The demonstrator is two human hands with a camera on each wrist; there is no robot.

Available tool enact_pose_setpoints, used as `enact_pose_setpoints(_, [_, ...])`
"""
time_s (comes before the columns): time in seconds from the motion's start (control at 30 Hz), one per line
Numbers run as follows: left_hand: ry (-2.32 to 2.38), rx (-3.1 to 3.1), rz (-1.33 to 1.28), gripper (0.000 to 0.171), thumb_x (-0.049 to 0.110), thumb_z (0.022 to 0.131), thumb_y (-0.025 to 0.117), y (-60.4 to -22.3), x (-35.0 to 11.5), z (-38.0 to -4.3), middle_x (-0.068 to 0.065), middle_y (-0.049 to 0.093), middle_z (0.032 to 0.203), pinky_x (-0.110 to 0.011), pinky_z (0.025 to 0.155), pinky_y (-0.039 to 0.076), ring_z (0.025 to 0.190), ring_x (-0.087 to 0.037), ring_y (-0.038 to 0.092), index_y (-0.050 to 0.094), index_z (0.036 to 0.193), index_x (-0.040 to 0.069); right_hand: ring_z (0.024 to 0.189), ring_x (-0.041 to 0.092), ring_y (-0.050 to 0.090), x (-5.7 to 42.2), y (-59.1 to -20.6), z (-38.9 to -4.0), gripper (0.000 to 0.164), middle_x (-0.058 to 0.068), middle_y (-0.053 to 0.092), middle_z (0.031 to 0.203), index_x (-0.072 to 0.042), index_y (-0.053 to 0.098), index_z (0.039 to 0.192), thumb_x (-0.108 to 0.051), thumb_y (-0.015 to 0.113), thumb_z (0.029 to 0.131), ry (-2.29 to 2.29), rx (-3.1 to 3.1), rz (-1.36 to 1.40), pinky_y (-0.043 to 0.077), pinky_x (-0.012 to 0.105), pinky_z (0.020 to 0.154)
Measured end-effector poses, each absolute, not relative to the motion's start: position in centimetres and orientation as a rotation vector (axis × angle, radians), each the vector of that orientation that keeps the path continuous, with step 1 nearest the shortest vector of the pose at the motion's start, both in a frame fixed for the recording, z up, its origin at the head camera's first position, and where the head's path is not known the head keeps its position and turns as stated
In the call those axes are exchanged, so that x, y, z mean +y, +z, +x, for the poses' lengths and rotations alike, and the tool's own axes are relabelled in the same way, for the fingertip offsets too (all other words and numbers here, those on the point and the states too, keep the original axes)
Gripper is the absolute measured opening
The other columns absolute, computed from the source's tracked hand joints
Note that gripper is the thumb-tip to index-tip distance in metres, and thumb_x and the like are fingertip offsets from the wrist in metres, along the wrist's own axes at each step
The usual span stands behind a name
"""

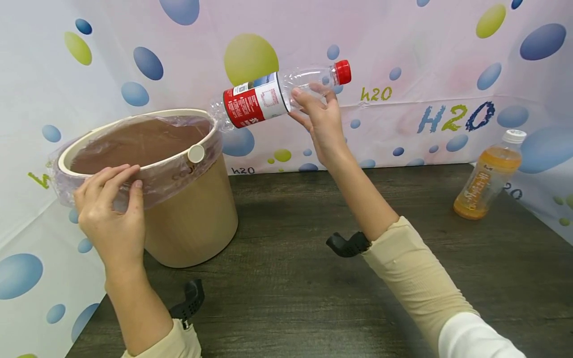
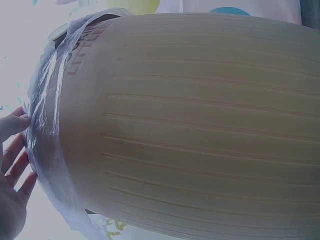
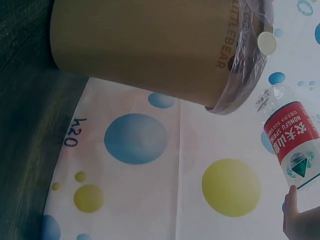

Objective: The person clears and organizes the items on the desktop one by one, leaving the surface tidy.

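My right hand (image 1: 323, 117) holds a clear plastic bottle (image 1: 255, 105) between thumb and fingers, near its upper half. The bottle has a red cap and a red-and-white label. It lies tilted, cap to the upper right, and its base overlaps the right rim of a beige trash can (image 1: 192, 223) in the head view. In the right wrist view the label (image 3: 292, 127) faces the camera and the cap is out of frame. My left hand (image 1: 109, 209) rests its fingertips at the can's near rim, on the clear plastic liner (image 2: 45, 135) folded over it.
A bottle of orange drink (image 1: 488, 174) with a white cap leans at the right on the dark wooden table (image 1: 277, 278). Behind stands a backdrop (image 1: 394, 40) printed with coloured dots. Black wrist straps (image 1: 346, 244) show at both wrists.
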State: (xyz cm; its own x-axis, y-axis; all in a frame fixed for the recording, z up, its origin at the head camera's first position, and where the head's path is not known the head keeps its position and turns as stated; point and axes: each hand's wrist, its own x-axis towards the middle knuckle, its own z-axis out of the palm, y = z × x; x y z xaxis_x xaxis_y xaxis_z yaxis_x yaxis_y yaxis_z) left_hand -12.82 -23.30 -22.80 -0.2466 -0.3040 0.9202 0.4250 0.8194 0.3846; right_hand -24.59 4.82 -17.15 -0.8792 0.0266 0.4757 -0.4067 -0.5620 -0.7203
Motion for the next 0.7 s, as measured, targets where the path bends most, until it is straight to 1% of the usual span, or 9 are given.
enact_pose_setpoints(0.13, [-0.685,-1.686,-0.099,0.013,-0.001,0.080,0.066,-22.8,-23.3,-12.8,-0.013,0.067,0.099,-0.031,0.100,0.028,0.104,-0.025,0.052,0.072,0.093,-0.002,0.107,0.027,0.053,4.1,-17.2,-24.7,0.050,0.014,0.050,0.117,-0.003,0.030,0.124,-0.007,0.060,0.084,2.541,-1.281,0.597,0.048,0.033,0.084])
enact_pose_setpoints(0.23, [-0.685,-1.687,-0.097,0.014,-0.001,0.081,0.066,-22.8,-23.3,-12.7,-0.013,0.067,0.099,-0.031,0.100,0.027,0.104,-0.025,0.051,0.072,0.093,-0.002,0.107,0.027,0.054,3.4,-17.1,-24.7,0.051,0.013,0.050,0.118,-0.003,0.029,0.126,-0.008,0.060,0.085,2.566,-1.271,0.587,0.048,0.033,0.083])
enact_pose_setpoints(0.5, [-0.686,-1.686,-0.101,0.014,-0.002,0.081,0.066,-22.8,-23.3,-12.7,-0.014,0.067,0.099,-0.031,0.099,0.028,0.104,-0.026,0.051,0.072,0.093,-0.002,0.106,0.028,0.055,1.3,-17.1,-24.7,0.050,0.014,0.052,0.115,-0.003,0.029,0.127,-0.007,0.059,0.086,2.614,-1.288,0.590,0.049,0.032,0.081])
enact_pose_setpoints(0.7, [-0.691,-1.675,-0.109,0.014,-0.003,0.080,0.066,-22.8,-23.2,-12.7,-0.014,0.067,0.098,-0.031,0.098,0.028,0.103,-0.026,0.052,0.072,0.092,-0.002,0.104,0.027,0.056,-0.3,-17.3,-24.9,0.053,0.014,0.052,0.113,-0.001,0.028,0.129,-0.006,0.059,0.086,2.645,-1.296,0.602,0.049,0.031,0.081])
